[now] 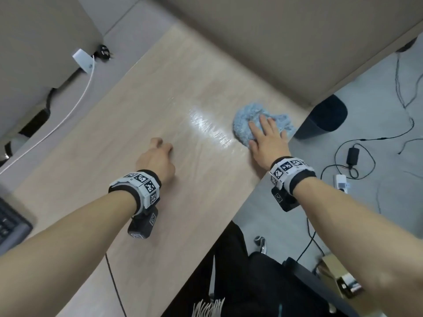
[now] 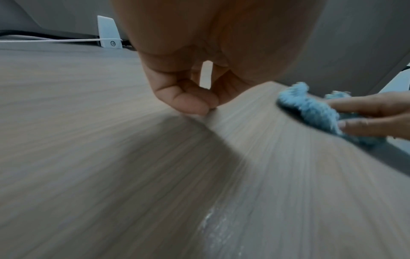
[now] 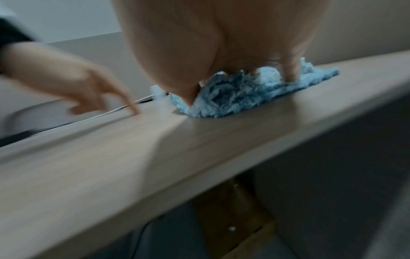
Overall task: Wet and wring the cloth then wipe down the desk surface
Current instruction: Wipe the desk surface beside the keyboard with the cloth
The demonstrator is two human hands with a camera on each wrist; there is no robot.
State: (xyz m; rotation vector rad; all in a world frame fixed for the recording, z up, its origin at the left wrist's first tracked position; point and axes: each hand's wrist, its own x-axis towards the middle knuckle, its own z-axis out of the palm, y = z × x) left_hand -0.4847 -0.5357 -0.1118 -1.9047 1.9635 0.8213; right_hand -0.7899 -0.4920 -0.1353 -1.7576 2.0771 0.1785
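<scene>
Two hands are over the desk, and we see them best from the head view. The right hand lies flat on the blue cloth, its fingers straight and spread, pressing the bunched cloth onto the wood near the desk's right edge. In the right wrist view the fingertips sink into the fluffy cloth, which sits just beside the desk's front edge. Left of the cloth we see a shiny wet streak on the wood.

The left hand holds nothing; its fingers are loosely curled, and in the left wrist view the thumb tip touches the desk.

Both wrists carry bands printed with black-and-white square code patterns; we can read no words or brand names on them, nor anywhere else.

At the back left of the desk stands a small white plug block with a white cable running from it. A keyboard corner shows at the left edge. On the floor to the right we see a dark bin and black cables.
</scene>
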